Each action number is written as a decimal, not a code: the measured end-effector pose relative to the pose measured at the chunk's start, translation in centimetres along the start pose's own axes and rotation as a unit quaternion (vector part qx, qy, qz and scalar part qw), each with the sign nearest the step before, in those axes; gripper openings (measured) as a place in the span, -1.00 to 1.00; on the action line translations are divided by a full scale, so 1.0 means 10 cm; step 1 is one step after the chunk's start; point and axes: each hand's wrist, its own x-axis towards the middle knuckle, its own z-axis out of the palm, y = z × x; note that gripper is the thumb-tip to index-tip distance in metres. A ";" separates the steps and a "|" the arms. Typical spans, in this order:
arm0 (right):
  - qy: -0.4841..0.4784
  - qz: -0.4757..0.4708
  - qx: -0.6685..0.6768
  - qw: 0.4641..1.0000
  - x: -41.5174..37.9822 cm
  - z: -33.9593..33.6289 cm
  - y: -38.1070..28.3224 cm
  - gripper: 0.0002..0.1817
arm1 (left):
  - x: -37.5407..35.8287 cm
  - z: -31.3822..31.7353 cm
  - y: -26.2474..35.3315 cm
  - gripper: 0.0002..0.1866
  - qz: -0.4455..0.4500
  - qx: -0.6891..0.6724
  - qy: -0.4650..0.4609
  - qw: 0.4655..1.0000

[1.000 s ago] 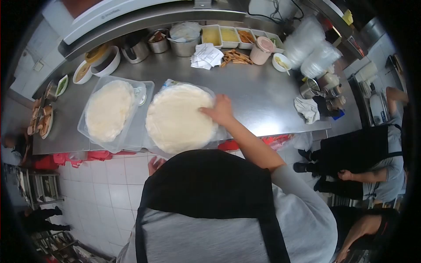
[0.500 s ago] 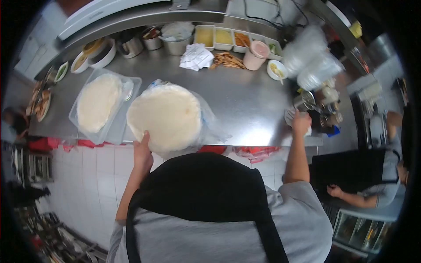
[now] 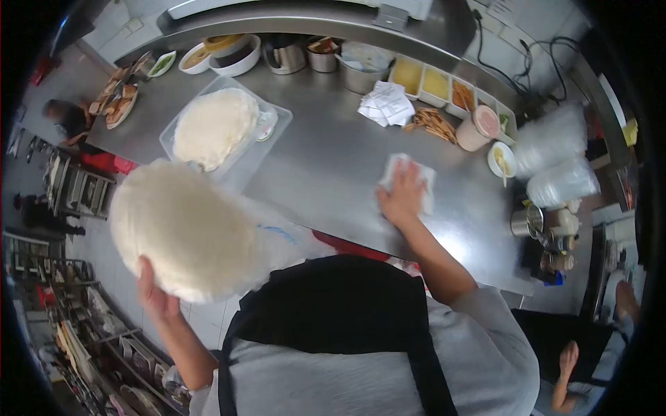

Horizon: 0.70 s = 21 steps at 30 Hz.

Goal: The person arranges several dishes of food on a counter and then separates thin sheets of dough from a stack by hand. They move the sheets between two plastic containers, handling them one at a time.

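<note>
Two round stacks of pale, floury flatbreads show. One bagged stack (image 3: 187,232) in thin clear plastic is lifted off the steel tabletop (image 3: 326,159) and held at its lower edge by the left hand (image 3: 154,295), fingers curled under it. The other stack (image 3: 215,127) lies in a clear rectangular tray (image 3: 274,135), beyond the lifted one. The right hand (image 3: 401,201) presses flat, fingers spread, on one crumpled white cloth (image 3: 409,179) on the smooth, reflective tabletop, right of the tray. Half a second ago the bagged stack still lay on the tabletop beside the tray and the right hand reached to the cloth at the far right edge; now the stack is off the surface and the cloth sits near the middle. Beyond the cloth lie folded white papers (image 3: 386,105), a scatter of thin brown sticks (image 3: 431,125), one pink-lidded tub (image 3: 479,128) and three rectangular sauce tubs (image 3: 437,84) (yellow and orange contents).
</note>
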 end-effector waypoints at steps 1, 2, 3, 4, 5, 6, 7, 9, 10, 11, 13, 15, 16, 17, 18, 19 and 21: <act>-0.002 -0.044 0.017 0.999 0.22 0.07 -0.29 -0.12 | -0.05 -0.14 0.10 -0.42 0.015 0.001 0.023 1.000; -0.001 -0.065 0.033 0.997 0.44 0.17 -0.55 -0.15 | -0.10 -0.35 0.20 -0.42 0.020 -0.006 -0.016 1.000; 0.001 -0.086 0.050 0.995 0.66 0.26 -0.79 -0.17 | -0.19 -0.33 0.28 -0.42 0.049 0.011 0.050 0.997; -0.009 -0.094 0.050 0.994 0.89 0.28 -1.00 -0.20 | -0.25 -0.39 0.34 -0.43 0.065 0.004 0.062 0.996; -0.020 -0.103 0.050 0.993 1.11 0.31 -1.19 -0.22 | -0.31 -0.47 0.38 -0.44 0.080 -0.002 0.074 0.994; -0.021 -0.114 0.046 0.992 1.35 0.35 -1.33 -0.22 | -0.36 -0.56 0.42 -0.45 0.085 -0.004 0.087 0.993; -0.022 -0.123 0.041 0.991 1.57 0.41 -1.44 -0.22 | -0.40 -0.65 0.46 -0.45 0.088 -0.005 0.101 0.991; -0.026 -0.130 0.033 0.991 1.62 0.47 -1.63 -0.22 | -0.46 -0.77 0.52 -0.45 0.090 -0.008 0.120 0.989; -0.029 -0.126 0.029 0.991 1.57 0.49 -1.71 -0.21 | -0.47 -0.81 0.54 -0.45 0.089 -0.009 0.125 0.988; -0.031 -0.119 0.024 0.992 1.51 0.50 -1.78 -0.21 | -0.47 -0.83 0.55 -0.45 0.087 -0.010 0.126 0.988; -0.017 -0.188 0.031 0.982 0.96 0.54 -1.94 -0.19 | -0.40 -0.71 0.58 -0.46 0.083 0.035 0.123 0.988; -0.045 -0.289 0.055 0.955 0.27 0.50 -2.08 -0.19 | -0.24 -0.52 0.52 -0.46 0.072 0.057 0.092 0.992; -0.093 -0.346 0.076 0.931 0.00 0.39 -2.09 -0.20 | -0.13 -0.39 0.47 -0.46 0.062 0.058 0.067 0.994; -0.086 -0.368 0.069 0.923 -0.12 0.37 -2.03 -0.21 | -0.03 -0.25 0.40 -0.46 0.053 0.060 0.042 0.996; -0.079 -0.391 0.062 0.915 -0.21 0.36 -1.95 -0.22 | 0.07 -0.08 0.33 -0.46 0.038 0.051 0.019 0.998; -0.073 -0.413 0.056 0.906 -0.28 0.35 -1.89 -0.23 | 0.17 0.12 0.23 -0.47 0.024 0.042 -0.004 0.999; -0.055 -0.338 0.081 0.936 -0.31 0.24 -1.47 -0.27 | 0.28 0.62 0.03 -0.49 -0.023 -0.008 -0.096 0.995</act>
